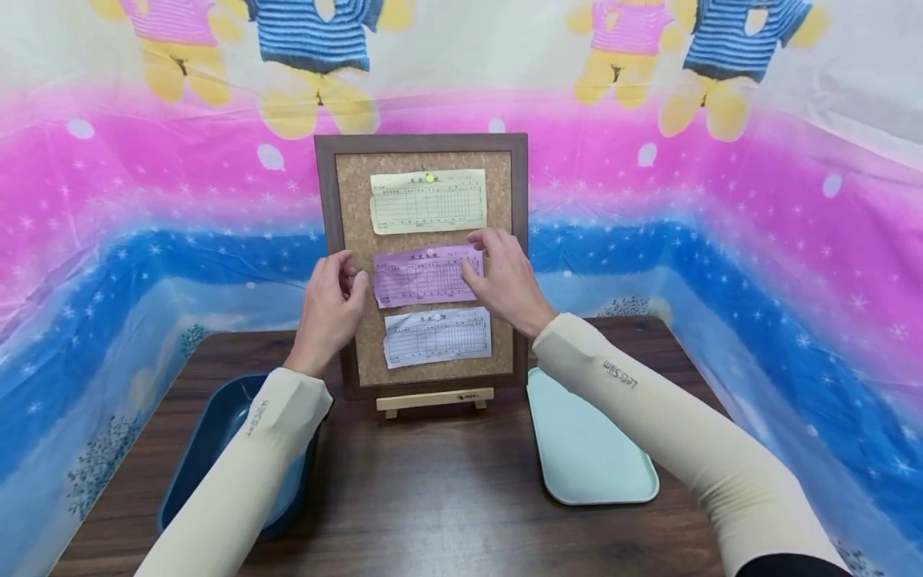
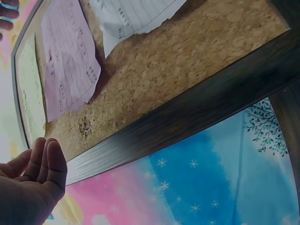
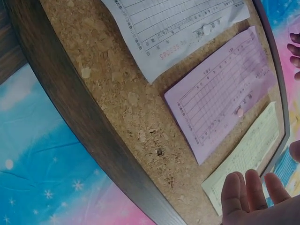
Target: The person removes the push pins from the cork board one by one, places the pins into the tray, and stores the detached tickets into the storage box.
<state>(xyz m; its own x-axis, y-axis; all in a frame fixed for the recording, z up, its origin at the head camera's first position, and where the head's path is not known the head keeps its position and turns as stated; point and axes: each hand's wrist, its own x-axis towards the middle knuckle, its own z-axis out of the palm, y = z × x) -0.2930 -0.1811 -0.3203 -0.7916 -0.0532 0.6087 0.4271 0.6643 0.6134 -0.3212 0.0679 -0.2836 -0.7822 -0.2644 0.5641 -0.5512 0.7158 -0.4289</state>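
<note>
A framed cork board stands upright with three printed receipt slips pinned one above another. The yellow slip is on top under a yellow pushpin. Below it hang the purple slip, with a pink pushpin, and the white slip, with a white pushpin. My left hand is at the board's left frame, fingers loosely bent and holding nothing. Over the right edge of the purple slip in the head view, my right hand has its fingers apart and grips nothing.
A small wooden easel supports the board on the dark wood table. To the left is a deep blue tray, partly behind the left sleeve. A pale green tray lies at the right under the right forearm. Patterned cloth hangs behind.
</note>
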